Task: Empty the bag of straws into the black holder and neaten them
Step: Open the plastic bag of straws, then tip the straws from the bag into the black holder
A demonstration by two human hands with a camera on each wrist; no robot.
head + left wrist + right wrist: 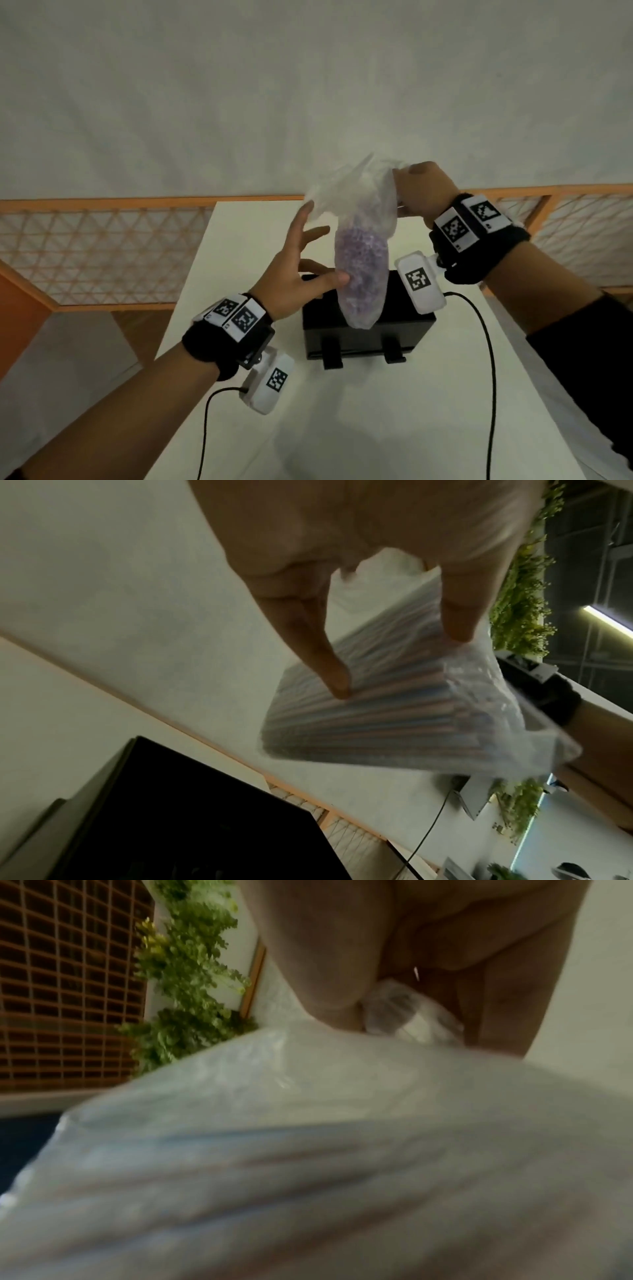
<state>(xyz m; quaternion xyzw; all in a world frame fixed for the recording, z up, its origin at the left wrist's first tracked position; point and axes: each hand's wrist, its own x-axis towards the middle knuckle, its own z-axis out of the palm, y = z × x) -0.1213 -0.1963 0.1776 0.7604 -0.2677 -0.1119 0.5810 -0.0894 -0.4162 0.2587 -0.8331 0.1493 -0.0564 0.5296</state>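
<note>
The bag (363,260) hangs nearly upright above the holder (368,337), its long axis running top to bottom, the crumpled neck uppermost and the rounded, straw-filled end lowest, just over the holder's opening. The right hand (423,195) clenches the neck from the right side, at the top; the right wrist view shows the fingers (318,961) curled on gathered plastic. The left hand (301,267) lies to the left of the bag with fingers spread and straight, grasping nothing: its thumb touches the bag's lower part and one fingertip meets the loose plastic higher up. The left wrist view shows the straws (369,696) packed parallel along the bag's length. Since the neck points up and away from the holder, the bag probably has to be opened and turned over before anything can fall out; the left hand is the nearer one to the filled end, and the right is already on the neck. Counted: one bag, one holder on the bench (274,411), two hands; the straws are too many and too blurred to count.
</note>
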